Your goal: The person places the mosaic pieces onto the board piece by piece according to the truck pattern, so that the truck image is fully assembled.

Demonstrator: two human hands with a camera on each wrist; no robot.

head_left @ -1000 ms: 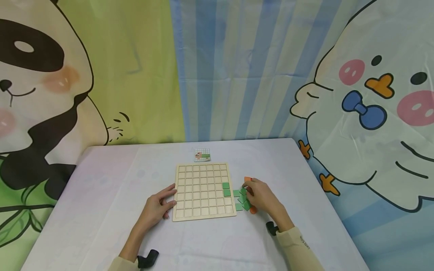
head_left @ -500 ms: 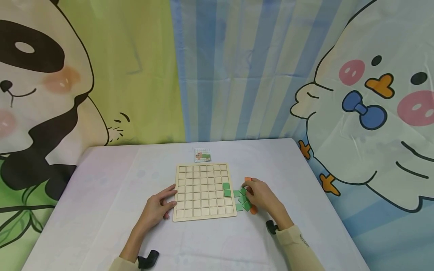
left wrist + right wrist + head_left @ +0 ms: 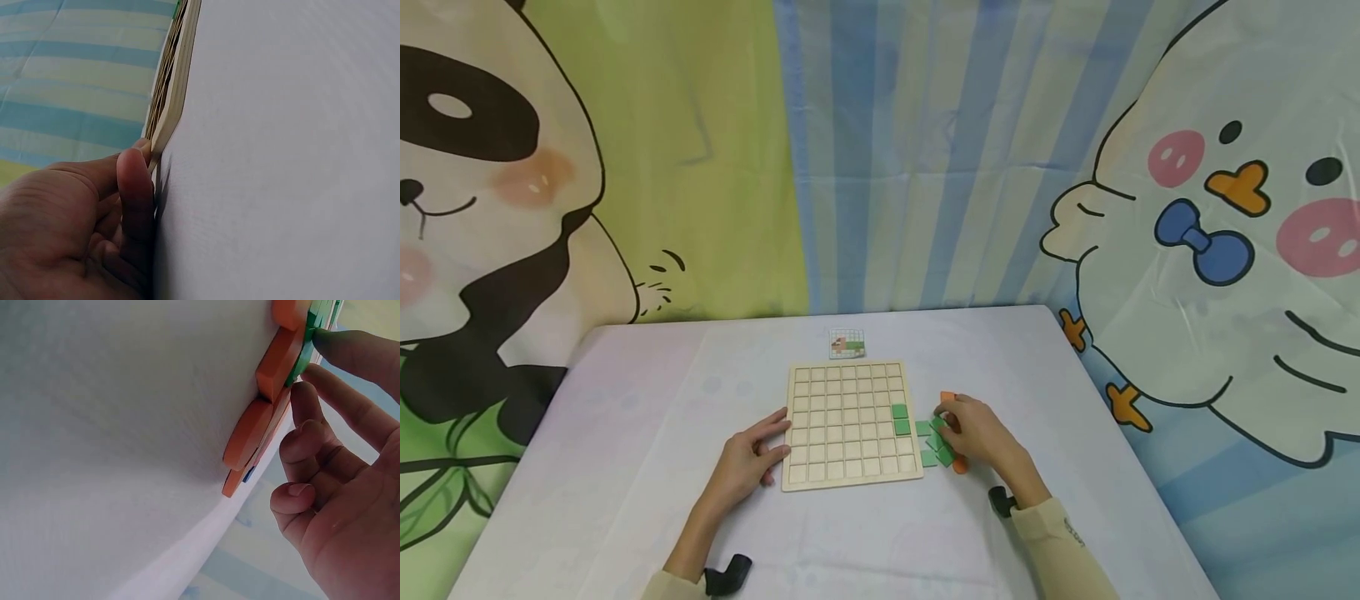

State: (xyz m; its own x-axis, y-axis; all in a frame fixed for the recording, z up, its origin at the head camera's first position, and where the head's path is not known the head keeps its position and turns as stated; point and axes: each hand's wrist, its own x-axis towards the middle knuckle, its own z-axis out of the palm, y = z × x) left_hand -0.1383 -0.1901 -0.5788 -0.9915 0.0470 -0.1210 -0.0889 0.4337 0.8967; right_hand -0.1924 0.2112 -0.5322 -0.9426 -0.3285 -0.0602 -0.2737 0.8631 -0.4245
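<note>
The wooden grid board (image 3: 842,425) lies flat, with two green squares (image 3: 900,419) in cells of its right column. At its left edge, my left hand (image 3: 741,462) touches the rim with thumb and forefinger spread apart; the left wrist view shows the fingertips against the board's side (image 3: 178,87). Right of the board, my right hand (image 3: 981,429) is over a cluster of green pieces (image 3: 930,458). In the right wrist view, its thumb and forefinger pinch a green piece (image 3: 302,360) beside orange pieces (image 3: 249,434); the other fingers are curled.
A small picture card (image 3: 847,343) lies behind the board on the white-covered table (image 3: 625,467). Orange pieces (image 3: 960,465) show by the right hand. A patterned curtain (image 3: 910,158) hangs behind the table, and a dark wrist strap part (image 3: 727,575) sits near the left sleeve.
The right hand's fingers have shifted very slightly over the green pieces. The left hand and the board keep their places.
</note>
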